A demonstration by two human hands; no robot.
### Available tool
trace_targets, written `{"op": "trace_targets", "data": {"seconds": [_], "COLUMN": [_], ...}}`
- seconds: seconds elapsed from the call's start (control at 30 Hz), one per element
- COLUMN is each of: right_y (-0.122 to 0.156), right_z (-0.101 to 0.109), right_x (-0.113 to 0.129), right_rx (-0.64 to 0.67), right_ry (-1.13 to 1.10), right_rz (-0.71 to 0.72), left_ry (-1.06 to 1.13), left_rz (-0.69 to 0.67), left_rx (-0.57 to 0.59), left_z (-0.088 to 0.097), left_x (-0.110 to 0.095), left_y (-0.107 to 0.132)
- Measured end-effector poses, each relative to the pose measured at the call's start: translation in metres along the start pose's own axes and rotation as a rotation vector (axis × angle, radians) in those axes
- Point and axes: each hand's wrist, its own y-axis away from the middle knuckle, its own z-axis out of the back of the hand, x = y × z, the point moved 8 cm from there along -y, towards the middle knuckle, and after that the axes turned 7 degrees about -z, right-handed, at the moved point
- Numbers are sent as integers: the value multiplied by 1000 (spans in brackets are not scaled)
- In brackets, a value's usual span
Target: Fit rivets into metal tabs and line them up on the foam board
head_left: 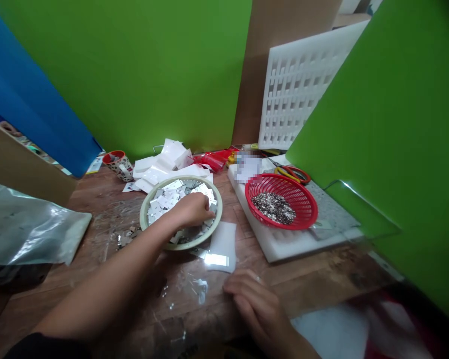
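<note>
While the left grip (pixel 195 212) lies over flat silvery plates (pixel 164 201) inside the pale bowl (pixel 144 212) in the head view, its curled fingers hide their tips, so whether they pinch anything I cannot tell. Loosely bent, the right grip (pixel 256 304) is at the near side of the surface (pixel 250 254), its underside hidden. A red basket (pixel 307 203) on a white foam slab (pixel 262 237) holds small shiny metal pieces (pixel 274 208). The mug's (pixel 124 170) contents are hard to make out; a clear plastic bag (pixel 33 224) is cut off at left. White sheets (pixel 160 172) crowd behind the bowl, scissors (pixel 289 173) lie behind the basket, and a green panel (pixel 381 139) blocks the right.
</note>
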Motion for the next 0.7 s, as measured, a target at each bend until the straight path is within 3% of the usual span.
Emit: {"op": "trace_targets", "data": {"seconds": [0.1, 0.17, 0.23, 0.3, 0.37, 0.5, 0.6, 0.7], "right_y": [2, 2, 2, 1, 1, 1, -2, -23], "right_z": [3, 7, 10, 7, 0, 4, 27, 71], "right_x": [-6, -12, -21, -34, -45, -52, -40, -14], "right_rx": [-13, -56, -108, -111, -67, -80, -103, -141], "right_ry": [-30, -73, -129, -184, -184, 19, 133, 283], "right_rz": [-35, -79, -183, -332, -437, -401, -306, -133], "left_ry": [147, 258, 430, 955, 1238, 1422, 1479, 1488], "left_rz": [-33, -40, -27, 46, 146, 333, 432, 494], "left_rx": [-104, -189, -227, -182, -20, 108, 76, 41], "left_z": [15, 24, 20, -6, -43, -90, -101, -105], "left_x": [-1, -7, -15, -21, -27, -10, 12, 17], "left_y": [9, 26, 51, 78, 107, 160, 185, 186]}}
